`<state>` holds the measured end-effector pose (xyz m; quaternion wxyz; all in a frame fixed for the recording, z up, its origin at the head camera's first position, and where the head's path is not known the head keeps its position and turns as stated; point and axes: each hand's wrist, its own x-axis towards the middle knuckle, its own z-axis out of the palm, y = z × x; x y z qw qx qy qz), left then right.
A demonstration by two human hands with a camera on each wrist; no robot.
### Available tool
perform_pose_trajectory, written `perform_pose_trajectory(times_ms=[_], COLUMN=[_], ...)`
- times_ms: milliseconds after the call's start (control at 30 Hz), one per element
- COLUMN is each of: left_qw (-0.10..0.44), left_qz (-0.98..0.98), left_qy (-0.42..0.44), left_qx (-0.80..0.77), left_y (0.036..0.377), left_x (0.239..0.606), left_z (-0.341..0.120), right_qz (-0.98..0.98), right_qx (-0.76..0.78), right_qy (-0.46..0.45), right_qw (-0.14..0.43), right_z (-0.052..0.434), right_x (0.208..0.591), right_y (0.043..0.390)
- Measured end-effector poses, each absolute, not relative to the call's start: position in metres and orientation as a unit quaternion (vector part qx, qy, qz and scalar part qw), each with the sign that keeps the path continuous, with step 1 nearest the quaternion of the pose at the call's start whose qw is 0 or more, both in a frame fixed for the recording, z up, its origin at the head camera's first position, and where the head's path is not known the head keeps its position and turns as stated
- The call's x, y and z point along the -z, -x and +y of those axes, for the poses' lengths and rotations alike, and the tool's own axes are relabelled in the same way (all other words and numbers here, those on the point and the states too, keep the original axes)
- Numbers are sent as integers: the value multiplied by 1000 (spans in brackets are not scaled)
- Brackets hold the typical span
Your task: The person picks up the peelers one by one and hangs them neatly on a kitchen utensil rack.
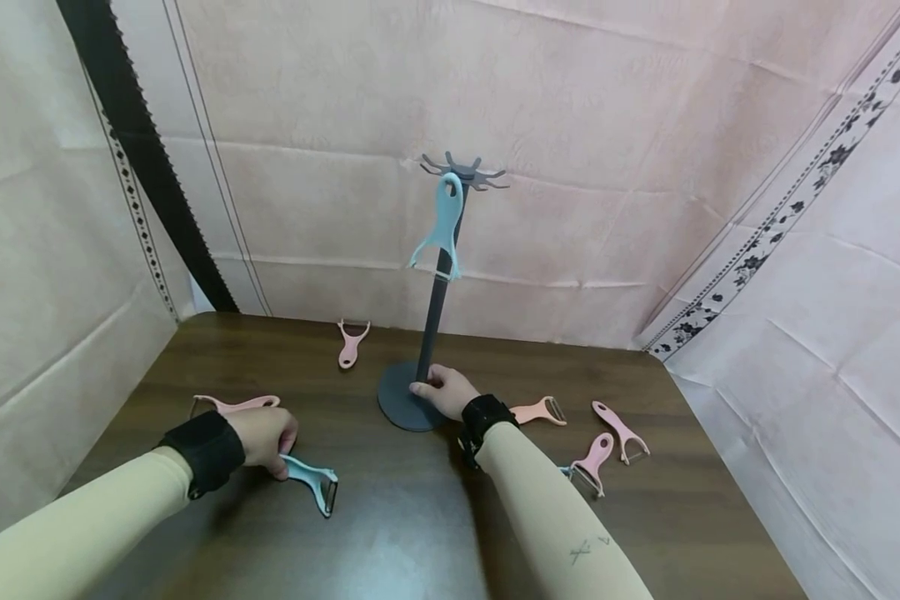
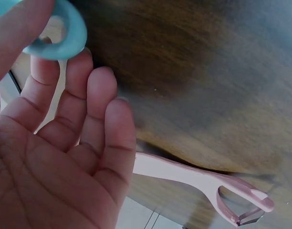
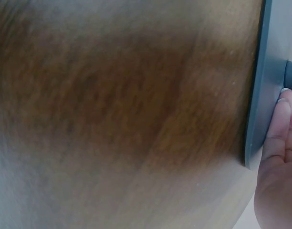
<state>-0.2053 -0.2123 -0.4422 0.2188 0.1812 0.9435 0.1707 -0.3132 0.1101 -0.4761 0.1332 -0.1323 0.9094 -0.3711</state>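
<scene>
My left hand [image 1: 268,435] pinches the looped handle end of a light blue peeler [image 1: 311,477], thumb over it and fingers below, its blade end pointing right just over the table. Beyond that hand lies a pink peeler [image 1: 243,404], seen also in the left wrist view [image 2: 184,172]. The right hand [image 1: 450,390] holds the foot of a dark grey stand [image 1: 433,321], thumb and fingers at the pole just above the round base [image 3: 267,86]. From one of the stand's top hooks [image 1: 478,177] hangs another light blue peeler [image 1: 446,217], blade down.
A pink peeler [image 1: 350,346] lies at the back. Right of the stand are an orange-pink peeler [image 1: 534,412] and two pink peelers [image 1: 596,452] [image 1: 618,427]. A bit of blue [image 1: 566,471] shows beside the right forearm. Pale cloth [image 1: 570,292] walls the wooden table [image 1: 390,533].
</scene>
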Motion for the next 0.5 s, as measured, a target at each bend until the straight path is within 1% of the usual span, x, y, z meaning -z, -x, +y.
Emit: perform_pose_trajectory(times_ms=[167, 267, 433, 500], left_qw=[204, 200, 247, 257], left_qz=[945, 941, 924, 918], left_qy=[-187, -193, -162, -151], left_qx=[-176, -194, -243, -261], left_y=[200, 205, 217, 219], left_x=[449, 448, 435, 429], left_z=[-216, -218, -219, -219], right_qz=[908, 908, 908, 909], right_qx=[369, 373, 373, 372], right_qy=[129, 127, 130, 132], right_qw=[147, 144, 140, 137], right_z=[109, 108, 109, 109], right_x=[475, 469, 469, 472], right_y=[301, 297, 307, 312])
